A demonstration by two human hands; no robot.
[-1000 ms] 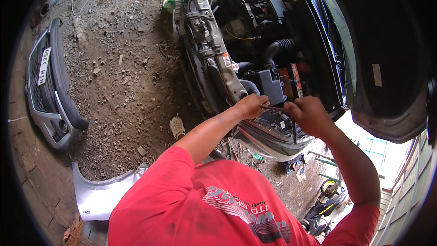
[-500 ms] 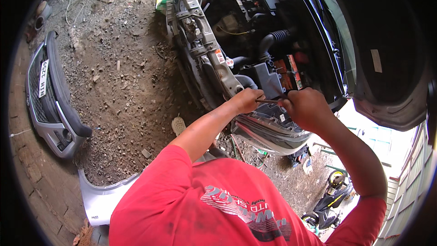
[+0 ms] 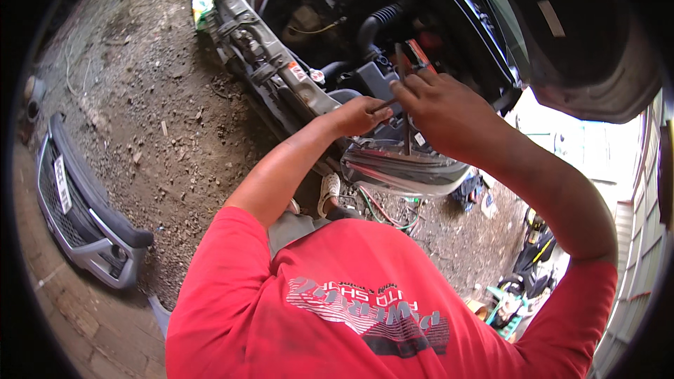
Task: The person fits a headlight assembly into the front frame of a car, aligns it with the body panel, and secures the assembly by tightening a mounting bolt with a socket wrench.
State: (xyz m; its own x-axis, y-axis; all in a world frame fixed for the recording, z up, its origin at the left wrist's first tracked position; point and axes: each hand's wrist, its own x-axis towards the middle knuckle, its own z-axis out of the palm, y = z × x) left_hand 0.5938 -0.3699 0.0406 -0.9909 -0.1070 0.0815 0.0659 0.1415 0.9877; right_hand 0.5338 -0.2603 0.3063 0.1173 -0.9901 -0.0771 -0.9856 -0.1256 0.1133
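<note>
Bare dirt ground (image 3: 140,98), strewn with small stones and scraps, fills the left of the view, and a corrugated wall (image 3: 635,267) runs down the far right edge. Across the top stands a car (image 3: 295,35) with its front stripped, the engine bay open and a silver crossbar (image 3: 270,56) running slantwise along the front. Its raised hood (image 3: 590,49) curves over the upper right. A detached grey bumper (image 3: 77,217) lies on the ground at the left, well apart from the car.

Below the engine bay sits a headlight (image 3: 404,168) with a clear, glossy lens, just under both hands. A black hose (image 3: 375,21) bends through the bay above it, near a grey box (image 3: 375,77).

The person wears a red shirt (image 3: 365,309), and one pale shoe (image 3: 328,193) shows on the dirt between the left arm and the headlight.

The left hand (image 3: 358,116) is curled closed with the fingers together, pinched on the end of a thin dark rod (image 3: 406,112) right above the headlight. The right hand (image 3: 439,112) hovers beside it, fingers spread loosely and touching the same rod, which stands nearly upright between the two hands; whether this hand truly clasps it I cannot tell.
</note>
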